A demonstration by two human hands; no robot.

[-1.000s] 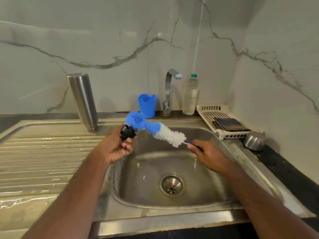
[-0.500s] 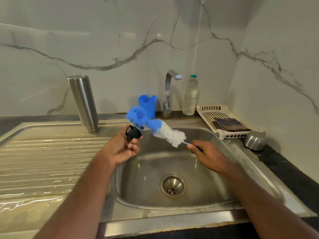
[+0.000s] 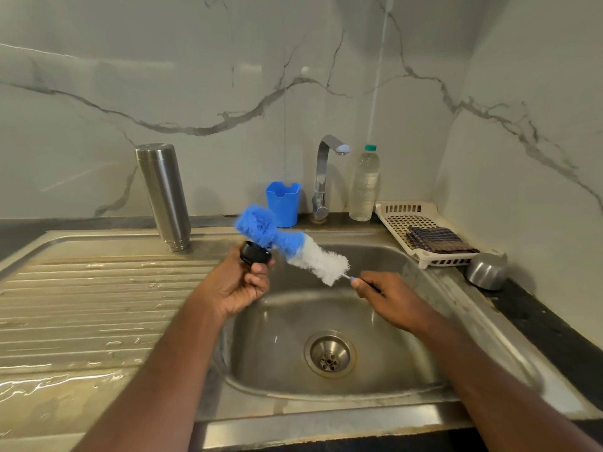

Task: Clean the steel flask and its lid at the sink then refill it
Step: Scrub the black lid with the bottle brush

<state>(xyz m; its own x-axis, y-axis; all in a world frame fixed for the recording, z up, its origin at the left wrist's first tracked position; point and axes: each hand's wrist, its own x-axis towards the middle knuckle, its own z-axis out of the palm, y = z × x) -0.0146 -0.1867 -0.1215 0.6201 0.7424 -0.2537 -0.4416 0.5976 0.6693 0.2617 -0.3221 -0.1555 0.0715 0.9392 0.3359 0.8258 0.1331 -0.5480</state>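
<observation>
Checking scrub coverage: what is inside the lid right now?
The brush's blue bristles press into the open mouth of the black lid, held by the left hand. The bristles cover the lid's interior, so it cannot be seen.

Both forearms reach forward — left hand (image 3: 239, 282) curled in a grip, right hand (image 3: 388, 296) pinching, held lower.

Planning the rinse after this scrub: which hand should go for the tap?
Probably the right hand: it grips only the thin brush handle and is nearer the tap. The left hand grips the black lid, ready to go under the spout.
</observation>
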